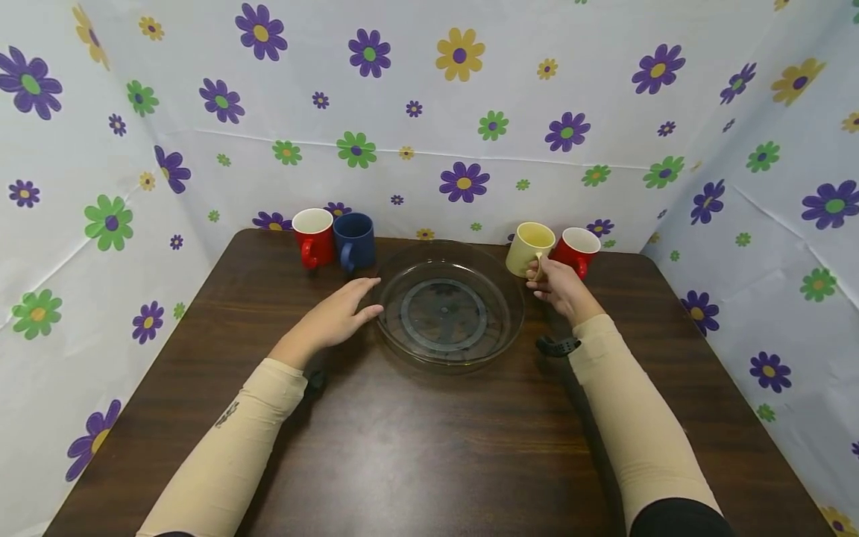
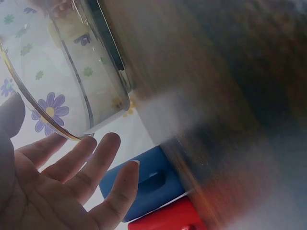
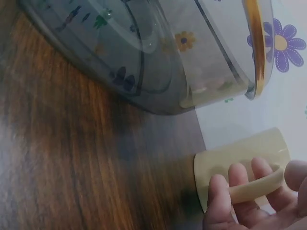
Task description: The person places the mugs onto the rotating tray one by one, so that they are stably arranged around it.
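My right hand (image 1: 560, 287) grips the handle of a pale yellow mug (image 3: 225, 160), its fingers curled round the handle. The mug stands upright at the table's back right. Beside the left rim of a large, clear round bowl (image 1: 496, 344) is my left hand (image 1: 335, 313), with its fingers spread and nearly straight. In the left wrist view the fingertips (image 2: 112, 140) lie close to the rim; I cannot tell whether they touch it. Nothing shows inside the bowl. A red mug (image 1: 579, 246) stands right behind the yellow one, partly hidden by my right hand.
At the back left stand another red mug (image 1: 315, 237) and a blue mug (image 1: 359, 240), side by side with handles toward me. The dark wooden table (image 1: 429, 447) ends at a flower-printed cloth (image 1: 416, 74) that rises behind it and along both sides.
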A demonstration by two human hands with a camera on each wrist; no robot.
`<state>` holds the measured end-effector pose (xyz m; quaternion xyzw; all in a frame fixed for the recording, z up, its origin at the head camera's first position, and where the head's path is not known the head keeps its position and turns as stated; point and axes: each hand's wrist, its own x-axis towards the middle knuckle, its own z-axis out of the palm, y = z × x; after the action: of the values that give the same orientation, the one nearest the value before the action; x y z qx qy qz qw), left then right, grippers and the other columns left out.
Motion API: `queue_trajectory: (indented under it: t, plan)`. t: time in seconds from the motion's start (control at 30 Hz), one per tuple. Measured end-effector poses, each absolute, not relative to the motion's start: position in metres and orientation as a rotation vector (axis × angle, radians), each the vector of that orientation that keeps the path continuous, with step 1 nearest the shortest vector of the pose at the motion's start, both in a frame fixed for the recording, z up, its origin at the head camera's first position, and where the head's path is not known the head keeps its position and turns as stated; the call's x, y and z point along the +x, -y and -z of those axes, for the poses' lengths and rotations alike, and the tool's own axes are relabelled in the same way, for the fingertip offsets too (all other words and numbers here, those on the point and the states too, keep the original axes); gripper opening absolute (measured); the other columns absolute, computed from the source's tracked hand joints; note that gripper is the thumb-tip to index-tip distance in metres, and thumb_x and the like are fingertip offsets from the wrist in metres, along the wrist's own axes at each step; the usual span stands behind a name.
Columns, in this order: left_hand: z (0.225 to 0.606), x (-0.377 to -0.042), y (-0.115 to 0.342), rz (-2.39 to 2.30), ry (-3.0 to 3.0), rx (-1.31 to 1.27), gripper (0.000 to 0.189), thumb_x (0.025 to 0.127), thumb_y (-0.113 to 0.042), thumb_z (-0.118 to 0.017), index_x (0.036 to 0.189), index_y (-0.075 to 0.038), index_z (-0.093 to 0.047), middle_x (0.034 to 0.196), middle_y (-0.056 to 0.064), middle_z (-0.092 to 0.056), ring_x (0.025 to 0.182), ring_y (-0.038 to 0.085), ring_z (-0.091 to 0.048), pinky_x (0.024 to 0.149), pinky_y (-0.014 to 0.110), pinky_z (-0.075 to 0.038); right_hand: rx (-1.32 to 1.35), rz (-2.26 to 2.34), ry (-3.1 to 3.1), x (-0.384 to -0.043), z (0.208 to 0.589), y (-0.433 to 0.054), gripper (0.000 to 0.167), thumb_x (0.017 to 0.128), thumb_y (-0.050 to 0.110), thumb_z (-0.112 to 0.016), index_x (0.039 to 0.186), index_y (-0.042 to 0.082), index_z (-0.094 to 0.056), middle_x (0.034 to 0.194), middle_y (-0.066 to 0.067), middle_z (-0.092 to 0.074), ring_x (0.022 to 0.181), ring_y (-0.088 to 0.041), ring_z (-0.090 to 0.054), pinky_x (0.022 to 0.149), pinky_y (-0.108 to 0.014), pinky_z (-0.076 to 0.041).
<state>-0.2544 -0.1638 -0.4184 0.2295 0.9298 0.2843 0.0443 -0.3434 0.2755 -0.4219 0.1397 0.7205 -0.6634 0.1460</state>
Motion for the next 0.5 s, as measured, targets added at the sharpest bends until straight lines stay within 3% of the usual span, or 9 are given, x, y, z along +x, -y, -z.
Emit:
queue_trajectory:
  t: [0.2, 0.3, 0.5]
  plan:
    - [0.4176, -0.2531, 0.1628, -0.874, -2.843, 0.713, 0.064, 0.105, -0.034, -0.056, 0.155, 0.0, -0.035, 0.158, 0.022, -0.037, 0.147, 0.038, -0.034, 0.12, 0.054, -0.025, 0.386, 2.067, -2.028, -0.3453, 0.4215, -0.2716, 0.037, 0.111, 0.031, -0.037, 0.114, -0.002, -0.052, 0.098, -0.009, -0.059, 0.08, -0.015, -0.059, 0.072, -0.02, -0.053]
    - [0.4184, -0.2528, 0.1625, -0.873, -2.842, 0.718, 0.064, 0.105, -0.034, -0.056, 0.155, 0.0, -0.035, 0.158, 0.022, -0.038, 0.147, 0.038, -0.034, 0.12, 0.054, -0.025, 0.373, 2.118, -2.012, -0.3444, 0.4218, -0.2699, 0.033, 0.111, 0.027, -0.037, 0.106, -0.003, -0.052, 0.091, -0.008, -0.059, 0.081, -0.017, -0.057, 0.074, -0.021, -0.054]
    - [0.4213, -0.2532, 0.1642, -0.857, -2.844, 0.715, 0.064, 0.106, -0.035, -0.054, 0.156, -0.001, -0.033, 0.159, 0.022, -0.037, 0.147, 0.04, -0.034, 0.12, 0.055, -0.024, 0.401, 2.149, -1.964, -0.3433, 0.4204, -0.2661, 0.032, 0.109, 0.026, -0.04, 0.104, -0.003, -0.051, 0.093, -0.009, -0.057, 0.089, -0.02, -0.054, 0.08, -0.023, -0.054]
